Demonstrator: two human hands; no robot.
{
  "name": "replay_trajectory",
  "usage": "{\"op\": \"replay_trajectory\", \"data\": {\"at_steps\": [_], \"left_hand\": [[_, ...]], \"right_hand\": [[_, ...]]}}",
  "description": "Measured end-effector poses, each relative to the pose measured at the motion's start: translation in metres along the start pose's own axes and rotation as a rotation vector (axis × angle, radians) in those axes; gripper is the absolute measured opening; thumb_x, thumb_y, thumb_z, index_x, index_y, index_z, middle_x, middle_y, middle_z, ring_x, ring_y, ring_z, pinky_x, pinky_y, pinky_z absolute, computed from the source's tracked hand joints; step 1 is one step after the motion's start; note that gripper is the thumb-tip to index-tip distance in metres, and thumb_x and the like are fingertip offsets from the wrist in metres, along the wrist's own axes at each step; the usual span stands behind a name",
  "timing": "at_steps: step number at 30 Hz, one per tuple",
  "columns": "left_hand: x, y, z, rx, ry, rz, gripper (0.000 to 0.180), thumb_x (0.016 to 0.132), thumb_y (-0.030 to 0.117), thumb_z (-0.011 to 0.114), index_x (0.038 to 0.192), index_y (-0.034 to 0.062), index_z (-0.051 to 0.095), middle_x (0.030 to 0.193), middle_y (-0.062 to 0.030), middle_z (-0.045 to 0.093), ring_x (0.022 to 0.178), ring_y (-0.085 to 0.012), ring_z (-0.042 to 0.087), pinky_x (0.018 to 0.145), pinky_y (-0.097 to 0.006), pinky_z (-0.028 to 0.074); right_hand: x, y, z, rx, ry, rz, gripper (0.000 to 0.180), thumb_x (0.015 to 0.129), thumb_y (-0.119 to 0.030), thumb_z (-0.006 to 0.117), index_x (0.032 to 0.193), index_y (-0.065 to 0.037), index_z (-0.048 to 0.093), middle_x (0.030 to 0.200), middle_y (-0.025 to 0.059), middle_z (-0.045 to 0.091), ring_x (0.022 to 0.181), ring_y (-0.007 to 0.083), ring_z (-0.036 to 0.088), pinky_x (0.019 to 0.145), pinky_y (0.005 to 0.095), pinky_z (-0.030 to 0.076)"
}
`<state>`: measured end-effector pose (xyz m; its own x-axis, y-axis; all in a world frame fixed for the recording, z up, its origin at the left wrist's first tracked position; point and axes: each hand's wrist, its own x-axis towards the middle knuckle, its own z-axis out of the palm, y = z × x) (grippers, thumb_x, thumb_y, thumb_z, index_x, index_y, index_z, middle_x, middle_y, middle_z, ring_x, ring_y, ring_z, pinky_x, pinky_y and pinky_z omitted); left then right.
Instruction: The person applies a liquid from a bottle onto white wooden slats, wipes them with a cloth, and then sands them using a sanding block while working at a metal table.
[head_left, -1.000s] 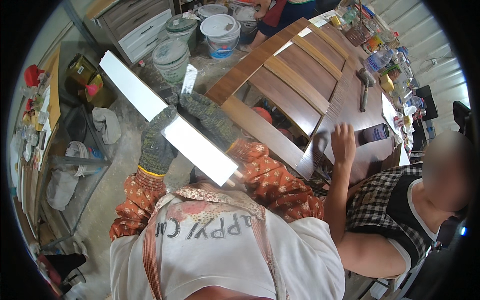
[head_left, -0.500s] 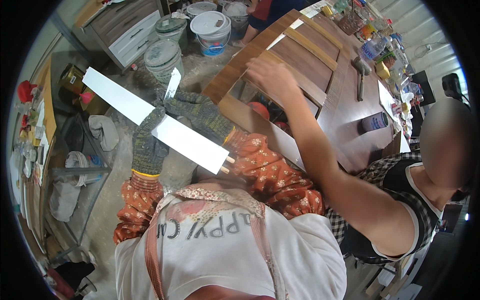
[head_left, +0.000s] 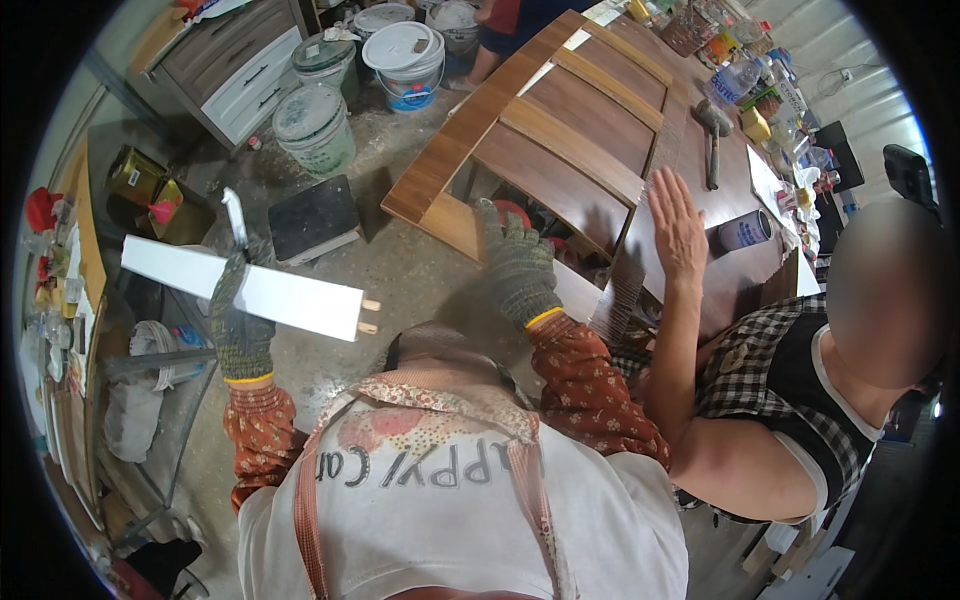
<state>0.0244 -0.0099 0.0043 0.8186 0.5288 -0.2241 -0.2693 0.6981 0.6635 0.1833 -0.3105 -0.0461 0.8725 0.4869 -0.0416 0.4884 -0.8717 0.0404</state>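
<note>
A long white board (head_left: 300, 300) with two wooden dowels sticking out of its right end is held at the left, and my gloved left hand (head_left: 243, 325) is closed around its middle. A narrow white strip (head_left: 235, 215) stands up beside that hand's fingertips; its lower end is hidden. My gloved right hand (head_left: 520, 265) reaches onto the near rail of a brown wooden frame (head_left: 455, 225), close to its left corner. Its fingers look apart and rest over the rail. The frame, with several slats, lies on the brown worktable (head_left: 690, 230).
A co-worker's raised hand (head_left: 678, 220) is over the table at my right. Beyond it lie a mallet (head_left: 712, 145) and a dark can (head_left: 745, 232). Lidded buckets (head_left: 315, 130), a black book-shaped block (head_left: 313, 217) and a gold tin (head_left: 150, 185) stand on the floor.
My right hand has left the white board and moved right onto the frame's rail. My left hand has carried the board leftward. The co-worker's hand has drawn back from the frame toward the right.
</note>
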Motion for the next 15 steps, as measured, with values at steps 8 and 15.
{"op": "replay_trajectory", "data": {"at_steps": [8, 15], "left_hand": [[-0.010, 0.022, -0.093, 0.195, 0.101, 0.156, 0.033, 0.093, 0.019, 0.043, 0.114, -0.0052, 0.051, 0.104, -0.0126, 0.060, 0.090, -0.0183, 0.057, 0.078, -0.028, 0.046], [-0.013, 0.029, -0.120, -0.150, 0.066, 0.064, 0.029, 0.086, 0.007, 0.052, 0.112, -0.0055, 0.051, 0.106, -0.0166, 0.058, 0.094, -0.0211, 0.058, 0.084, -0.031, 0.047]], "right_hand": [[0.009, -0.002, -0.045, 0.170, -0.246, 0.046, 0.080, 0.067, -0.017, 0.064, 0.137, -0.017, 0.025, 0.115, 0.0180, 0.049, 0.104, 0.0336, 0.051, 0.088, 0.0442, 0.041], [0.009, 0.024, -0.098, 0.248, -0.154, 0.028, 0.082, 0.062, -0.020, 0.067, 0.134, -0.009, 0.030, 0.117, 0.0204, 0.050, 0.110, 0.0336, 0.048, 0.093, 0.0410, 0.039]]}}
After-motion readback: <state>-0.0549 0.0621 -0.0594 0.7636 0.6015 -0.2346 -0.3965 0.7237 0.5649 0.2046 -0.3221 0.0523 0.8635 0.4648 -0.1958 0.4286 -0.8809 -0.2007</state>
